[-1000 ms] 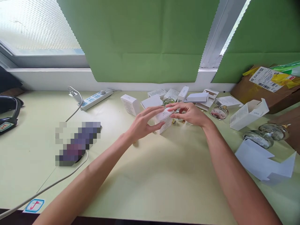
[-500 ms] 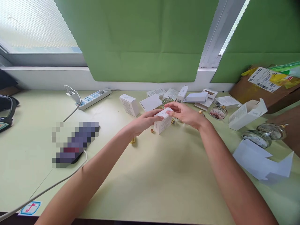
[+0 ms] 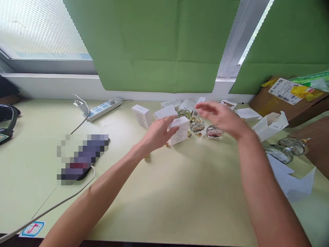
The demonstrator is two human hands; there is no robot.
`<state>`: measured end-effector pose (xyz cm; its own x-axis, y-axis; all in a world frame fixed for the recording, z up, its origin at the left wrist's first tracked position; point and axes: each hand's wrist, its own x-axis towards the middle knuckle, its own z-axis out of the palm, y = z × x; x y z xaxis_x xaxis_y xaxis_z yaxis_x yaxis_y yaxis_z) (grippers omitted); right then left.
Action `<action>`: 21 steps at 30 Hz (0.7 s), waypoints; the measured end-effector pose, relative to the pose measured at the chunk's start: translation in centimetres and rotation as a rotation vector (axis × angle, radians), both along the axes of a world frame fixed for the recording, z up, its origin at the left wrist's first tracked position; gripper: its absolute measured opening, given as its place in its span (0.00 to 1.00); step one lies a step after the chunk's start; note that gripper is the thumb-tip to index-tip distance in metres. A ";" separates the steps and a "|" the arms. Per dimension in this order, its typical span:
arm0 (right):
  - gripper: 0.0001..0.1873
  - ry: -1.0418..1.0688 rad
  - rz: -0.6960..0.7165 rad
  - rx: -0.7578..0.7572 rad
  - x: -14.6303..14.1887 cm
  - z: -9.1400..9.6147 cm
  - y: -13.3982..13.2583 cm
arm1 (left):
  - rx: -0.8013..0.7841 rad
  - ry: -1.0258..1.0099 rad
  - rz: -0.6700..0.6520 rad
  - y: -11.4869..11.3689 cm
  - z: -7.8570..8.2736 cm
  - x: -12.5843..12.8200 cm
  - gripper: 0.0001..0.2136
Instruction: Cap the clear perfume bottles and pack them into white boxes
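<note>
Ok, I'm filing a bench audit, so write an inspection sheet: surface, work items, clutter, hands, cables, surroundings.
Surface: pale tabletop, no spills seen.
Work items: upright white box; round glass bottles behind and right of it.
Clutter: open carton, folded white sheet, small gold pieces, pixelated item.
Hands: left hand holds the white box; right hand, blurred, hovers near the bottles, nothing seen in it.
Cables: white cable crosses the tabletop's left side; power strip beyond it.
Surroundings: green blind; cardboard box at right.

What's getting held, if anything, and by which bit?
The left hand holds a white box by its upper left side; the right hand seems to hold nothing.
</note>
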<state>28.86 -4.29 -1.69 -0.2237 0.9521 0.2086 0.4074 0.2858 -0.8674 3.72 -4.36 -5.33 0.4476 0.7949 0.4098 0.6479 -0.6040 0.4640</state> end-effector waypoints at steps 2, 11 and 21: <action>0.13 0.104 -0.087 0.192 2.1 1.5 -0.7 | 0.023 -0.059 0.040 0.2 1.4 -1.0 0.20; 0.02 0.330 -0.543 0.301 7.4 0.5 1.1 | 0.404 -0.299 0.468 2.0 7.4 -8.8 0.25; 0.09 0.121 -0.462 0.238 6.1 -1.0 2.2 | 0.411 -0.264 0.852 5.4 5.3 -15.7 0.26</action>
<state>35.00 -2.09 -2.67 0.2467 0.8690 0.4289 0.4385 0.2946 -0.8491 -11.99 1.07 -0.01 -0.3549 0.5824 0.7314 0.8476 -0.1296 0.5145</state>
